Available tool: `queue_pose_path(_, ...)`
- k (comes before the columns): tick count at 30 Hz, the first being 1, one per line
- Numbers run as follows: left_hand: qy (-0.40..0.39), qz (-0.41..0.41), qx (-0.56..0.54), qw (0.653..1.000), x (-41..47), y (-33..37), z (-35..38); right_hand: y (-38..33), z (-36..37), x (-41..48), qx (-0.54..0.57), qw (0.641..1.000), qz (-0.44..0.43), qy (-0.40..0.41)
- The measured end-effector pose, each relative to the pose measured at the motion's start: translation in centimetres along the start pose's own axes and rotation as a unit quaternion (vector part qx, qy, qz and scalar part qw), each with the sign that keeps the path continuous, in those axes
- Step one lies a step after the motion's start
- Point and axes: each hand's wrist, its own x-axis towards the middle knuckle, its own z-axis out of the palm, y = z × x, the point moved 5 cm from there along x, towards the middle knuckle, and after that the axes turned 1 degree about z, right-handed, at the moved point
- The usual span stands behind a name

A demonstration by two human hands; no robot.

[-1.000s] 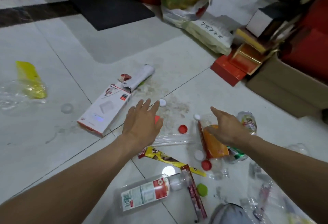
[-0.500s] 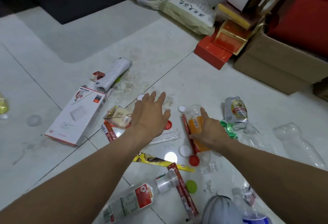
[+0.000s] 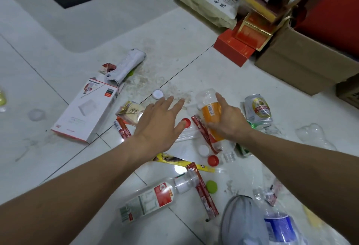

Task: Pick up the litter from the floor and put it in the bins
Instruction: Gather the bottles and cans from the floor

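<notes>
Litter lies scattered on the white tiled floor (image 3: pixel 184 54). My right hand (image 3: pixel 227 122) grips a clear plastic bottle with an orange label (image 3: pixel 209 108), its base tilted up off the floor. My left hand (image 3: pixel 158 124) hovers flat with straight fingers above a red cap (image 3: pixel 186 122) and a clear plastic strip (image 3: pixel 186 136), holding nothing. Close by are a beer can (image 3: pixel 257 109), a white cap (image 3: pixel 157 94), a snack packet (image 3: pixel 130 112), red and yellow wrappers (image 3: pixel 178 161) and a clear bottle with a red-and-white label (image 3: pixel 151 200).
A white carton (image 3: pixel 87 112) and a rolled paper (image 3: pixel 125 67) lie to the left. Cardboard boxes (image 3: pixel 303 64), red boxes (image 3: pixel 233 49) and a sack (image 3: pixel 209 3) stand at the back right. Crushed clear bottles (image 3: pixel 314 136) and a blue-labelled bottle (image 3: pixel 277 225) lie lower right. No bin is in view.
My right hand has closed round the orange-labelled bottle and tipped its base upward. The left hand stayed spread over the red cap. The view has dropped closer to the floor.
</notes>
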Motion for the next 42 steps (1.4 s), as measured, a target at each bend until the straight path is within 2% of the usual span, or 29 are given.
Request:
queue_pose_path(15, -0.064, 0.015, -0.002, 0.998, -7.7, -2.4, 0.9, -4.4, 2.2, -0.9, 0.008, 0.999, -0.04, -0.018)
queue_pose_path(21, -0.113, 0.023, -0.019, 0.993, -11.3, -2.6, 2.2, -6.3, 2.8, -0.9, 0.004, 0.998, -0.061, -0.017)
queue_pose_path(34, -0.2, 0.07, -0.05, 0.976, -15.0, -0.1, 5.0, -7.5, 3.8, -1.2, 0.001, 0.997, -0.075, -0.015)
queue_pose_path(42, -0.192, 0.039, -0.087, 0.977, -15.1, -1.0, 6.2, -7.1, 3.4, -1.3, 0.001, 0.998, -0.065, -0.017)
